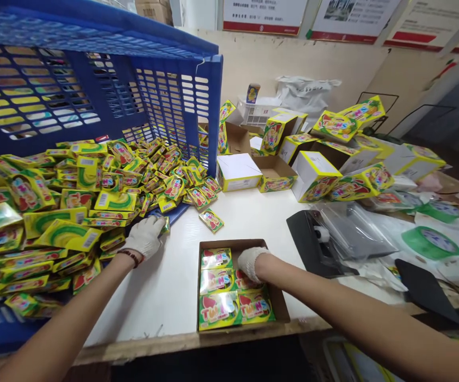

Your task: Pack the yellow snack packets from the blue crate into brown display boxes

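Observation:
My left hand (144, 237), in a white knit glove, is at the near edge of a heap of small yellow-green candy boxes (118, 200). Its fingers are closed around one small candy box (166, 226), of which only an end shows. My right hand (252, 263), also gloved, reaches into an open cardboard carton (203, 245) on the white table. Rows of "TWINS" candy boxes (218, 309) lie flat inside that carton. The right fingertips point down at the carton's far right part and are hidden, so what they hold cannot be seen.
A blue plastic crate (209, 106) lies on its side at left, the heap spilling out. One loose candy box (211, 220) lies beyond the carton. Behind stand several yellow-white display cartons (315, 172). At right are a black tape dispenser (312, 244), plastic bags and green tape rolls (431, 241).

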`<action>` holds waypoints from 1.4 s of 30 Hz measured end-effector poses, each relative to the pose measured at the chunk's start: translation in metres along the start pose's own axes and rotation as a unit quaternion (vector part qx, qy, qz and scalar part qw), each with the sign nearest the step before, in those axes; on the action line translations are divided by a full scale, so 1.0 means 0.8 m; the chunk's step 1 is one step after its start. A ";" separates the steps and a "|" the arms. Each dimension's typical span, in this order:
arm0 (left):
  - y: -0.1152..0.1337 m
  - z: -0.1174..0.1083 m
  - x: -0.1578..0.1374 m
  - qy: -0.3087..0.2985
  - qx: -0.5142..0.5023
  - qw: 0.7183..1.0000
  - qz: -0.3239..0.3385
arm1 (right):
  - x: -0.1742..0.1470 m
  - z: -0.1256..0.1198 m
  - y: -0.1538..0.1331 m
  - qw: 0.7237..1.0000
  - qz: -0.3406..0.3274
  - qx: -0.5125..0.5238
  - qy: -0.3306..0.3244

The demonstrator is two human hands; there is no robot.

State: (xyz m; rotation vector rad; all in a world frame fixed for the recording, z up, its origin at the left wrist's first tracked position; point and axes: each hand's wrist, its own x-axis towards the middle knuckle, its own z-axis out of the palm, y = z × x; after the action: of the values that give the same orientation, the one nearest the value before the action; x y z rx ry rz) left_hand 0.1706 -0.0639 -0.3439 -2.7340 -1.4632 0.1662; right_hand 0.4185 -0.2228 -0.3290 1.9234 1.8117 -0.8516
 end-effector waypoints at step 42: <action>0.221 -0.035 -0.141 -0.040 -0.073 0.969 0.233 | -0.047 -0.017 0.008 0.978 -0.005 -0.165 0.125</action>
State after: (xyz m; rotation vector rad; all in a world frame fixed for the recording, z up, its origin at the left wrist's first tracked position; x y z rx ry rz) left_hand 0.2580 -0.2552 -0.3218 -3.1822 -0.8482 0.1881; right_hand 0.4278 -0.2439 -0.2952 1.8671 1.9585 -0.2915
